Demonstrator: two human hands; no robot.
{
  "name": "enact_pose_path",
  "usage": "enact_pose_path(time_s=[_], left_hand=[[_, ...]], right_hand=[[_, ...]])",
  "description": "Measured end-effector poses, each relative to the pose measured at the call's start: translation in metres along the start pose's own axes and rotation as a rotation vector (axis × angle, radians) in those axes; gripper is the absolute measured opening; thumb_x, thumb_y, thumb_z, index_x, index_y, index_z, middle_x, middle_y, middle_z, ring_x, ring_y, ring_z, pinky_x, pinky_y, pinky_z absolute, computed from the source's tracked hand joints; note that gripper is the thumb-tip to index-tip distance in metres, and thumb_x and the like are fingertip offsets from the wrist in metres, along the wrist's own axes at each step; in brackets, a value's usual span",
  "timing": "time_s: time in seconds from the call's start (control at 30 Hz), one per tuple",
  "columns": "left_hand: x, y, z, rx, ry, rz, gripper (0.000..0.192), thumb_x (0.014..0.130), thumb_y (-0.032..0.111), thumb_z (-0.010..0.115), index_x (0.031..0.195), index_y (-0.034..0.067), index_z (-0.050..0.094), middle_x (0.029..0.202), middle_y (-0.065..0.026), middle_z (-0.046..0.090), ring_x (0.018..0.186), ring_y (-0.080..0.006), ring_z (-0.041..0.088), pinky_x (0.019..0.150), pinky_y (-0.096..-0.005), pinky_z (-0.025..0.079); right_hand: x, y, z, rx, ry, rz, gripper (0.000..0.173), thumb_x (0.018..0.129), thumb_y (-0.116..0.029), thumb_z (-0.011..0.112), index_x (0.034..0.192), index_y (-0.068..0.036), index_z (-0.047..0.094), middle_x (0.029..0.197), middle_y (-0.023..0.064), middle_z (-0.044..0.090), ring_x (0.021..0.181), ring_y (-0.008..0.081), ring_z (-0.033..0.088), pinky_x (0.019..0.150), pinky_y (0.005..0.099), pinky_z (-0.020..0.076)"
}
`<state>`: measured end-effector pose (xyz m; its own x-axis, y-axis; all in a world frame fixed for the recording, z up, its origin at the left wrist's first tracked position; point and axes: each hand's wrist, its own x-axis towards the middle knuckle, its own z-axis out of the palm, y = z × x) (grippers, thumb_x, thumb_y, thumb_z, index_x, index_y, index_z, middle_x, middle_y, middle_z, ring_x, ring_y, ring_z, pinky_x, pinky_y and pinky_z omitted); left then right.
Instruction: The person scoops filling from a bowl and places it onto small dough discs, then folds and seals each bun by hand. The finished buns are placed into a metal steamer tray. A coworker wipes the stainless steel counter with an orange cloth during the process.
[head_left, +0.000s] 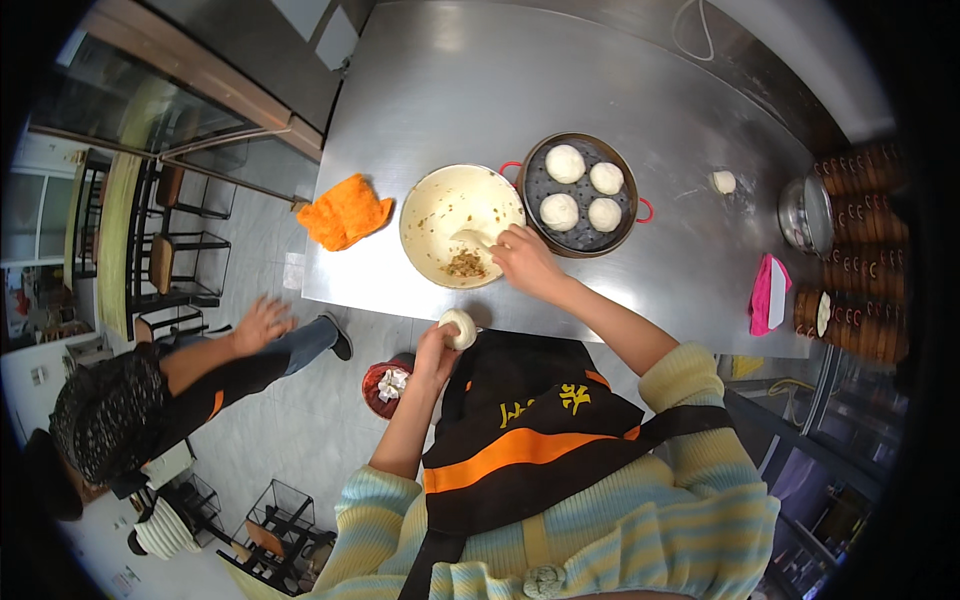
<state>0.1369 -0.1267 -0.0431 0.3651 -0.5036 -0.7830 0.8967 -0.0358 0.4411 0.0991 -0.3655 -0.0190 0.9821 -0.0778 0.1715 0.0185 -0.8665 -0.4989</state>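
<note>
In the head view my left hand (435, 351) cups a round piece of white dough (458, 328) just off the table's front edge. My right hand (527, 259) grips a pale spoon (471, 238), whose end reaches into a large cream-coloured bowl (442, 196). Low in that bowl lies a small heap of brown chopped filling (465, 265), and bits of it cling to the walls. Right behind my right hand stands a round steamer (583, 196) with red handles and a dark perforated liner. Several white buns (565, 163) sit on it, spaced apart.
The steel table (465, 90) carries an orange cloth (345, 212) at left. Toward the right are a dough piece (723, 181), a pink cloth (766, 295), a metal bowl (806, 215) and stacked bamboo steamers (862, 259). Another person (217, 375) is at left, near a red bin (382, 394).
</note>
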Motion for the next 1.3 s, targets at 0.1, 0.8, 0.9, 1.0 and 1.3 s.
enact_pose_path(time_s=[0.1, 0.8, 0.9, 1.0, 1.3], left_hand=[[-0.006, 0.0, 0.013, 0.02, -0.068, -0.002, 0.043, 0.071, 0.006, 0.047, 0.112, -0.006, 0.052, 0.109, -0.0161, 0.059, 0.102, -0.0279, 0.057, 0.094, -0.0371, 0.042], [0.056, 0.0, 0.248, 1.513, -0.075, 0.648, 0.041, 0.066, 0.01, 0.06, 0.105, -0.001, 0.057, 0.113, -0.022, 0.058, 0.09, -0.0368, 0.062, 0.078, -0.0419, 0.051], [0.064, -0.005, 0.248, 1.662, -0.077, 0.568, 0.049, 0.066, 0.009, 0.058, 0.115, 0.001, 0.055, 0.125, -0.0162, 0.054, 0.097, -0.0336, 0.06, 0.083, -0.0399, 0.049], [0.071, -0.008, 0.25, 1.791, -0.067, 0.499, 0.051, 0.066, 0.008, 0.058, 0.115, -0.002, 0.054, 0.131, -0.0147, 0.049, 0.098, -0.0326, 0.06, 0.084, -0.0395, 0.049], [0.078, -0.012, 0.246, 1.988, -0.106, 0.456, 0.05, 0.064, 0.011, 0.063, 0.111, -0.006, 0.055, 0.134, -0.0199, 0.045, 0.091, -0.0302, 0.065, 0.077, -0.0375, 0.053]], right_hand=[[-0.004, 0.0, -0.01, -0.03, -0.037, -0.026, 0.03, 0.079, -0.022, 0.065, 0.102, -0.003, 0.065, 0.1, 0.0071, 0.059, 0.104, 0.0228, 0.05, 0.092, 0.0384, 0.0338], [-0.025, 0.176, -0.143, 0.087, -0.275, -0.057, 0.043, 0.068, -0.004, 0.069, 0.11, -0.005, 0.06, 0.111, 0.0097, 0.057, 0.108, 0.0281, 0.051, 0.092, 0.0367, 0.0439], [-0.031, 0.169, -0.134, 0.062, -0.404, -0.195, 0.049, 0.067, -0.004, 0.07, 0.114, -0.006, 0.058, 0.116, 0.0085, 0.055, 0.113, 0.0265, 0.048, 0.095, 0.037, 0.0415], [-0.036, 0.172, -0.121, -0.074, -0.444, -0.257, 0.05, 0.067, -0.005, 0.07, 0.115, -0.005, 0.057, 0.119, 0.0077, 0.052, 0.116, 0.025, 0.046, 0.099, 0.0364, 0.039], [-0.053, 0.182, -0.136, 0.095, -0.336, -0.153, 0.042, 0.072, -0.01, 0.068, 0.113, -0.008, 0.059, 0.12, 0.0093, 0.056, 0.113, 0.0256, 0.051, 0.095, 0.0383, 0.0433]])
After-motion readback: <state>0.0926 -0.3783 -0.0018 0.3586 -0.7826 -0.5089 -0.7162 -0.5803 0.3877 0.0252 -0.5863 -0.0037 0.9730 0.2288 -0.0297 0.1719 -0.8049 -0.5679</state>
